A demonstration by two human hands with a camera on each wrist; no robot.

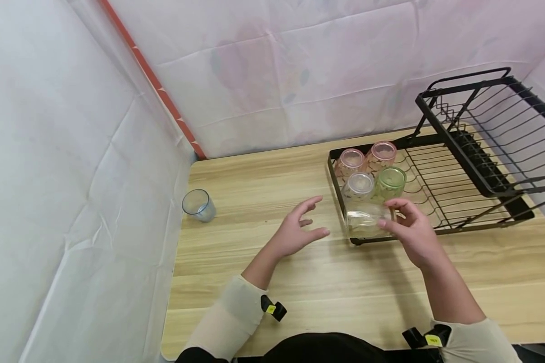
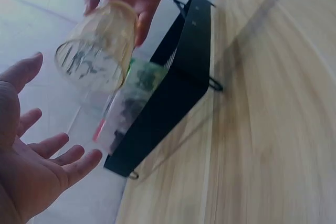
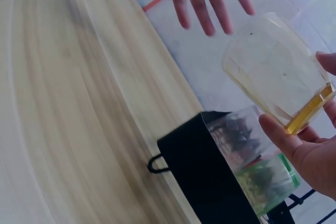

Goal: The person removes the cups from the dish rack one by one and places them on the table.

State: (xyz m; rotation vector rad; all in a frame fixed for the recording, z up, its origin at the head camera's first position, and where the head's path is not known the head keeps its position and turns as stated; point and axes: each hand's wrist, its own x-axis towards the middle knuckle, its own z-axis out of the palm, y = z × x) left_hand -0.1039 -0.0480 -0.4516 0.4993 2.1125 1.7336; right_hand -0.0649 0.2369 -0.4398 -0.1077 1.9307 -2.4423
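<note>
Amber-tinted glass tumbler lies sideways by the dish rack's near-left corner, base pinched by your right hand, mouth toward your spread left hand

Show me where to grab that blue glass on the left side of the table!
Try curling the left hand around the outside of the blue glass, about halfway up, coming from its right. It stands upright with its mouth open at the top, so its round side is easy to wrap. The pale sheet hangs close on its left, but bare table lies on its right.
</note>
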